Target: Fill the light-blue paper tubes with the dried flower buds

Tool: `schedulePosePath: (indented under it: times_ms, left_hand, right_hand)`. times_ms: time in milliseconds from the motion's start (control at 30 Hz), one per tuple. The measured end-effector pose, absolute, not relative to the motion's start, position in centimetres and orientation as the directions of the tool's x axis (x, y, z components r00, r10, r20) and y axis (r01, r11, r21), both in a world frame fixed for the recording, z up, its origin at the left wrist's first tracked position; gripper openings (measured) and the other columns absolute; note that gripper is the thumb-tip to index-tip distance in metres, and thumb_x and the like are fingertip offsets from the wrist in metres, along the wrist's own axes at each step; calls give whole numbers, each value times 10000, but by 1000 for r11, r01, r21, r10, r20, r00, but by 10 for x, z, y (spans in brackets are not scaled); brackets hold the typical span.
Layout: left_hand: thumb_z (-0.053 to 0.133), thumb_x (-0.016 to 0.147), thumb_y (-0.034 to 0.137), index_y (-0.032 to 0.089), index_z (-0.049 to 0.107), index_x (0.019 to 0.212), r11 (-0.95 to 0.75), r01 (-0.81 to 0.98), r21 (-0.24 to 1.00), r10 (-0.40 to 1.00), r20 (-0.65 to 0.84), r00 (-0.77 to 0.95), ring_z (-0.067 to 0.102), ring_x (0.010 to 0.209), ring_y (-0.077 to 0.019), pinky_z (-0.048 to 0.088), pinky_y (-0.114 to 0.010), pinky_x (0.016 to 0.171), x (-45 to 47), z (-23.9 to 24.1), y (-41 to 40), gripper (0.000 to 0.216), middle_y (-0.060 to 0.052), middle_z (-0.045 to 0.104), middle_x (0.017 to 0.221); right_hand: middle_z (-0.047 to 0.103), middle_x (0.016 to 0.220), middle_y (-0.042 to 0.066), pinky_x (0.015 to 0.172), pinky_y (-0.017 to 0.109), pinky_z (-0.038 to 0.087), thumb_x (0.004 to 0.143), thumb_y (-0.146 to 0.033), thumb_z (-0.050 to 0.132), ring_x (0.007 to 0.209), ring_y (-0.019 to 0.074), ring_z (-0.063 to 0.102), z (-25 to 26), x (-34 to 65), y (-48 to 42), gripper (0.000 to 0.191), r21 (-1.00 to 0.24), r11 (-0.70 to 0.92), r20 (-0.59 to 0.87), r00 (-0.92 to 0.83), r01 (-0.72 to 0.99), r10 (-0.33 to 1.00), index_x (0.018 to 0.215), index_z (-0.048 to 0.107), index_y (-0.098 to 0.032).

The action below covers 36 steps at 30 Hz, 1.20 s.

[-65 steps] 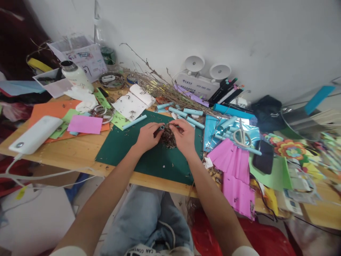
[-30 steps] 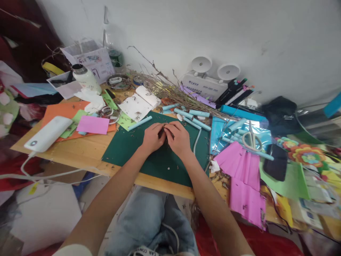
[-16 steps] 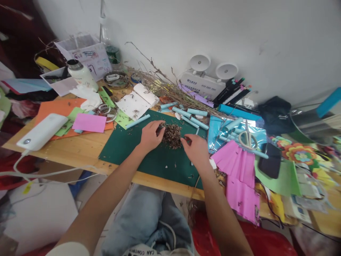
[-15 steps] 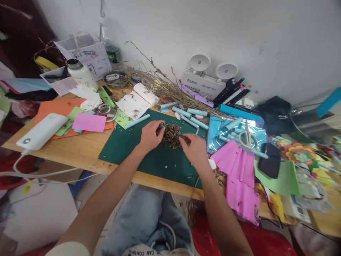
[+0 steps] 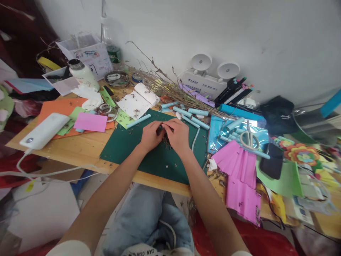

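Observation:
My left hand [image 5: 150, 135] and my right hand [image 5: 178, 134] meet over a small pile of dried plant bits [image 5: 166, 142] on the dark green cutting mat [image 5: 125, 147]. Both hands have their fingers curled and pinched together at the pile. The left hand's fingers pinch a small light blue paper tube [image 5: 161, 126], only its end showing. What the right hand's fingertips pinch is hidden. Most of the pile is covered by the hands.
Several light blue paper rolls [image 5: 196, 112] and dried twigs [image 5: 170, 90] lie behind the mat. Scissors [image 5: 248, 137], pink paper [image 5: 239, 167] and a black phone [image 5: 271, 161] sit to the right. A white power bank [image 5: 44, 130], pink note [image 5: 90, 122] and white bottle [image 5: 81, 73] are on the left.
My right hand moved left from beside the pile back onto it, joining the left hand and covering most of the dried bits. The left hand stayed in place.

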<state>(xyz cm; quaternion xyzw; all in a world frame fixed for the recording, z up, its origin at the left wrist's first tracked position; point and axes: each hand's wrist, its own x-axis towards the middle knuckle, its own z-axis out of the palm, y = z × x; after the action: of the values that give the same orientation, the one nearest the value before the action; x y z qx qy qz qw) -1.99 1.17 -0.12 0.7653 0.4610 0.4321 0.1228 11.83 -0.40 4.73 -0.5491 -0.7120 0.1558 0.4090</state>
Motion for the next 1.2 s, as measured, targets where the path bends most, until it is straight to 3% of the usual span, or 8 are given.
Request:
schedulePosePath:
  times_ms: [200,467,667,733,833,967,1100,1200]
  left_hand:
    - [561,877,243,174,648,960,-524,608,597,826,531,190,641,775,-159,500,-278,726,-19,-2,12,138,-55,707,870]
    - [561,817,155,191,656,975,-504,589,632,845,503,183,657,874,-164,508,-277,798,-20,-1,9,187,-46,723,949]
    - [555,867,231,187,644,947,-480,602,639,858,485,170,630,762,-147,489,-273,726,-18,0,9,127,-41,704,879]
    - [552,873,244,193,640,935,-477,604,639,860,482,168,623,754,-144,485,-272,721,-17,1,8,119,-38,699,875]
    - [554,852,234,197,633,925,-484,603,634,857,484,179,612,750,-143,476,-265,707,-19,2,8,114,-33,693,866]
    - [561,823,219,191,619,919,-476,598,645,861,479,169,604,750,-151,468,-269,698,-22,3,9,116,-35,681,851]
    - [557,887,321,192,621,905,-456,608,650,872,462,161,610,732,-151,466,-269,693,-21,2,9,146,-28,675,812]
    - [571,896,377,204,645,950,-427,641,638,883,447,144,619,703,-158,459,-268,671,-20,-1,9,195,-12,668,732]
  right_hand:
    - [715,851,30,773,306,537,892,-297,618,783,178,652,41,121,-3,146,-768,311,388,20,559,922,909,732,-208]
    - [671,1078,119,906,339,499,964,-262,466,1022,222,621,44,128,-16,273,-443,486,466,-270,753,843,1053,715,-194]
    - [718,975,68,840,309,541,933,-302,529,890,185,667,40,129,-12,221,-723,315,352,-64,614,934,1046,684,-192]
    - [713,977,68,825,315,549,934,-326,524,897,189,665,39,128,-14,219,-741,286,338,-31,607,941,1001,687,-197]
    - [675,1101,99,920,338,523,954,-299,477,1029,204,632,39,121,-21,249,-638,374,424,-98,673,900,989,705,-206]
    - [605,1249,130,973,334,494,960,-255,439,1102,208,609,45,115,-31,323,-534,450,458,-203,716,866,1175,672,-196]
    - [643,1179,133,879,340,521,965,-322,452,947,208,654,59,136,-43,343,-541,227,391,4,810,920,1184,669,-172]
    - [703,969,158,805,409,512,919,-393,533,894,289,669,69,167,-59,325,-351,-162,204,244,922,948,1019,715,-143]
